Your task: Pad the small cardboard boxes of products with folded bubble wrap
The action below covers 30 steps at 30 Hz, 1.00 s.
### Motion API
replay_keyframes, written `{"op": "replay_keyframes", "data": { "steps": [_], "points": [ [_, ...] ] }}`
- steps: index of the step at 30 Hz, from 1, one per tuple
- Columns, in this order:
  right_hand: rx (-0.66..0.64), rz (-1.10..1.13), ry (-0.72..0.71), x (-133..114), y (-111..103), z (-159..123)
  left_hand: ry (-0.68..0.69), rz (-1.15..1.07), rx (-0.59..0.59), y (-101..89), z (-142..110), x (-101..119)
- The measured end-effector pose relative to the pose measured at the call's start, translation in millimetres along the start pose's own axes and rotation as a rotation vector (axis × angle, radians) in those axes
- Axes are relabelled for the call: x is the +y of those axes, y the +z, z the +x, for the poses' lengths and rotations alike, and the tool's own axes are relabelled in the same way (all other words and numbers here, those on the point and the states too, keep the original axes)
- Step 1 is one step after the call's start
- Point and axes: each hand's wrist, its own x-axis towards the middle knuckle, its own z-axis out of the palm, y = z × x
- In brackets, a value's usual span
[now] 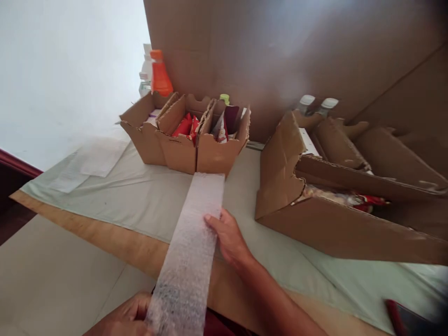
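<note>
A long, translucent white strip of what looks like bubble wrap (191, 238) slants from the bottom of the view up over the table edge. My right hand (231, 240) grips its right edge near the upper part, thumb on top and the other fingers behind. Down at the bottom, my left hand (131, 315) is closed on the strip's lower left edge; part of that hand is cut off by the frame. The strip's upper end reaches just in front of the small cardboard bins (182, 151).
Those bins hold red packets (185, 126) and other packs. A larger divided cardboard box (280, 186) stands to the right. An orange bottle (161, 77) and white-capped bottles (327, 105) stand behind. White sheets (101, 156) lie left; a phone (409, 319) lies lower right.
</note>
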Motion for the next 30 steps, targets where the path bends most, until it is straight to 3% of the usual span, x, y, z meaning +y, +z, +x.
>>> {"op": "replay_keyframes", "data": {
  "steps": [6,8,10,12,14,17,19,21,24,26,28,30],
  "points": [
    [0.103,-0.232,-0.067,-26,-63,-19,-0.032,-0.183,-0.071,34.8,34,9],
    [0.174,-0.441,-0.131,-29,-82,-38,-0.051,-0.220,-0.056,39.7,39,10],
    [0.257,-0.833,-0.328,-29,-99,-64,-0.061,-0.249,-0.033,43.1,41,12],
    [0.224,-1.242,-0.594,-25,-110,-93,-0.066,-0.294,-0.025,46.6,42,15],
    [0.046,-1.450,-0.766,-15,-112,-120,-0.072,-0.363,-0.042,50.2,44,17],
    [-0.234,-1.425,-0.836,9,-98,-145,-0.064,-0.453,-0.092,53.7,50,21],
    [-0.258,-1.266,-0.855,26,-83,-148,-0.050,-0.469,-0.095,54.1,54,24],
    [-0.148,-1.104,-0.828,36,-71,-140,-0.024,-0.440,-0.065,53.5,53,27],
    [0.078,-1.026,-0.629,37,-62,-120,0.113,-0.181,0.074,52.5,43,33],
    [0.150,-1.090,-0.477,32,-62,-106,0.300,0.238,0.252,51.9,36,36],
    [0.175,-1.197,-0.412,29,-64,-95,0.561,0.744,0.401,50.6,35,38],
    [0.200,-1.311,-0.418,28,-67,-88,0.801,1.152,0.439,47.7,42,39]
  ]
}}
